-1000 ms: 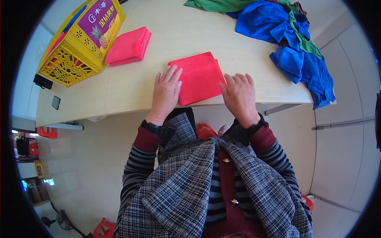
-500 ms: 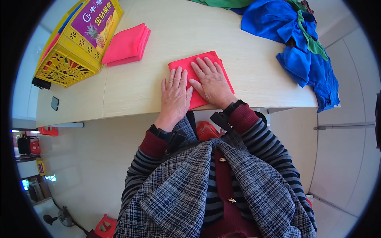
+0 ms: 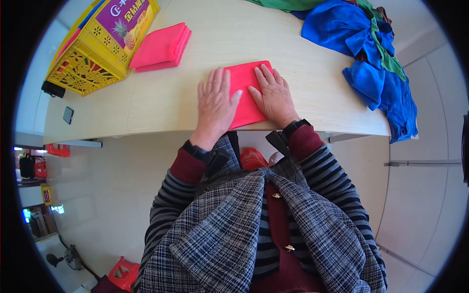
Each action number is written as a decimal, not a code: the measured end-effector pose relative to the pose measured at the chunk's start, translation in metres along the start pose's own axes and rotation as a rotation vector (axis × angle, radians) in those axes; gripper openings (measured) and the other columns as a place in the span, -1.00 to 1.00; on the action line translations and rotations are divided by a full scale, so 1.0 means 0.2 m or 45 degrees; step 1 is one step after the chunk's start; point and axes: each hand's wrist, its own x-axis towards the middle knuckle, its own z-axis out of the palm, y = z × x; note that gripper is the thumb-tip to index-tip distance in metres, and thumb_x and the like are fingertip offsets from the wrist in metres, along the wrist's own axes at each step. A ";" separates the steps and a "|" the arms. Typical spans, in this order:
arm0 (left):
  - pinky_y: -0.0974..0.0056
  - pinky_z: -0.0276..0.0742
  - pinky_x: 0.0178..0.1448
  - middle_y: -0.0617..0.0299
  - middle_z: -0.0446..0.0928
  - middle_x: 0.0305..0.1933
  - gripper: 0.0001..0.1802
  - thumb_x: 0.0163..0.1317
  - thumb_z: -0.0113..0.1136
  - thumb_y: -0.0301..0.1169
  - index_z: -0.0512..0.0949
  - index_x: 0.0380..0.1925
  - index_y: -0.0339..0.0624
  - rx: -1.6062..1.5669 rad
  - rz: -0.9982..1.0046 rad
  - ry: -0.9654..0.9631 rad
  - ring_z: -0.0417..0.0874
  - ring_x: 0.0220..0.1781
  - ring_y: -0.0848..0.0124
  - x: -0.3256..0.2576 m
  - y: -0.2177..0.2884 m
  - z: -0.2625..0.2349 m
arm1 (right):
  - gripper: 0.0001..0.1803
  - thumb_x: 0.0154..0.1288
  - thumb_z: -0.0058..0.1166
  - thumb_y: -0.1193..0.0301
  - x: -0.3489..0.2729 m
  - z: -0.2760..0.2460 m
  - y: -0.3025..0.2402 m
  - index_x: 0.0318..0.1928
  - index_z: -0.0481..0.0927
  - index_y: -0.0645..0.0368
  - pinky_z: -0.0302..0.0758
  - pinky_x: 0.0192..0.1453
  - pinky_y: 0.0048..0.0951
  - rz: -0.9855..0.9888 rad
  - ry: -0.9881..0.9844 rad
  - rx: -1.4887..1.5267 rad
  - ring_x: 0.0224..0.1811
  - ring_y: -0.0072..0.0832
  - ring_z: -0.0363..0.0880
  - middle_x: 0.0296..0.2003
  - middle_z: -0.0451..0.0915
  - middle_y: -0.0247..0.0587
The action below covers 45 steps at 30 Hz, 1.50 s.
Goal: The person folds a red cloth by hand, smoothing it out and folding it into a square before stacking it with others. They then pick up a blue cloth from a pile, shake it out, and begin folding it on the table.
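Observation:
A folded red cloth (image 3: 246, 100) lies flat near the front edge of the table. My left hand (image 3: 215, 105) rests along its left side, fingers stretched out and pointing away from me. On its right side lies my right hand (image 3: 275, 96), also flat, with the thumb out over the cloth. Neither hand grips it; both press or rest on its edges, and the red middle shows between them. Farther off to the left is a stack of folded pinkish-red cloth (image 3: 161, 47), apart from both hands.
A yellow plastic crate (image 3: 90, 66) holding coloured cloth stands at the table's far left, with a phone (image 3: 68, 115) nearer its front edge. Crumpled blue cloth (image 3: 332, 29) and green cloth (image 3: 386, 56) heap along the right side. A red stool (image 3: 123, 273) stands on the floor.
My hands have moved apart, from the cloth's middle toward its left and right sides. The cloth now sits straighter to the table edge. The view has shifted slightly.

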 end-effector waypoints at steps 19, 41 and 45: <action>-0.16 -0.11 0.67 -0.07 0.10 0.65 -0.10 0.48 -0.09 0.22 0.17 0.55 -0.26 0.086 -0.014 -0.052 0.01 0.70 0.07 -0.01 0.00 0.12 | -0.35 0.57 -0.17 0.04 -0.05 0.01 0.06 0.48 0.33 0.16 0.17 0.56 -0.03 0.008 0.071 -0.046 0.53 0.01 0.21 0.50 0.29 -0.04; -0.21 0.01 0.62 -0.09 0.19 0.60 -0.22 0.53 -0.09 0.10 0.26 0.48 -0.32 -0.068 0.047 0.147 0.13 0.65 0.05 -0.05 -0.07 0.01 | -0.33 0.56 -0.10 0.03 0.01 -0.10 -0.13 0.51 0.30 0.10 0.03 0.63 0.10 -0.139 -0.012 -0.250 0.59 0.04 0.12 0.52 0.25 0.00; -0.23 -0.01 0.62 -0.08 0.19 0.59 -0.21 0.50 -0.04 0.11 0.29 0.46 -0.32 -0.025 0.119 0.083 0.12 0.65 0.07 -0.04 -0.01 0.06 | -0.33 0.53 -0.09 0.01 0.04 0.04 -0.10 0.48 0.35 0.13 0.04 0.62 0.13 -0.236 -0.043 0.017 0.60 0.04 0.10 0.51 0.28 0.00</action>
